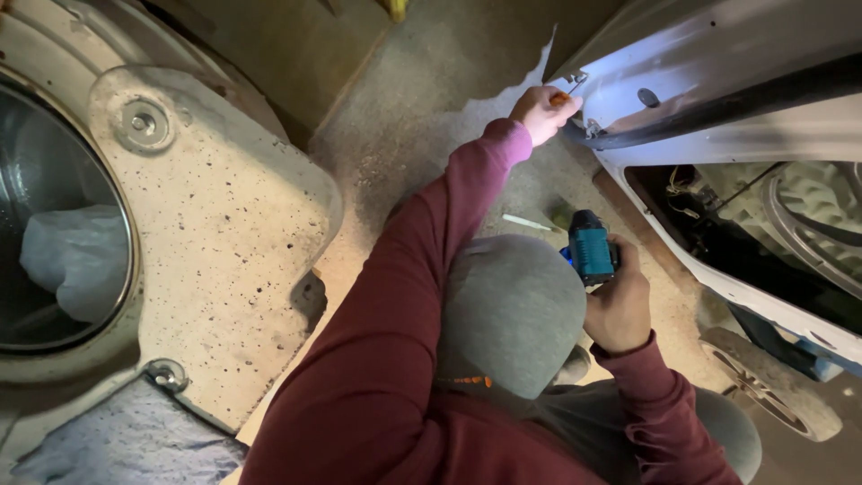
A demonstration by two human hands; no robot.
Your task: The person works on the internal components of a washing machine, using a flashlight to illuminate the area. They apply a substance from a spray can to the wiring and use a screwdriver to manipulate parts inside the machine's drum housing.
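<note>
The floor (pixel 422 117) is rough, bare concrete, stained and dusty, lit unevenly in a dim work area. At left lies a washing-machine drum assembly (pixel 63 224) with a pale speckled concrete counterweight (pixel 224 233) bolted across its front; a light cloth sits inside the drum opening. At right stands an opened white appliance cabinet (pixel 718 117), its dark rubber seal and inner wiring exposed, with a grooved pulley wheel (pixel 772 382) lying on the floor below it. A small white strip lies on the floor between the arms.

The person crouches, a grey-clad knee (pixel 512 310) raised between both maroon sleeves. The left hand (pixel 543 112) is stretched forward, closed around an orange-handled screwdriver (pixel 566 94) whose tip meets the cabinet edge. The right hand (pixel 620 305) is held near the knee, gripping a teal and black cordless drill (pixel 591 247), well apart from the left.
</note>
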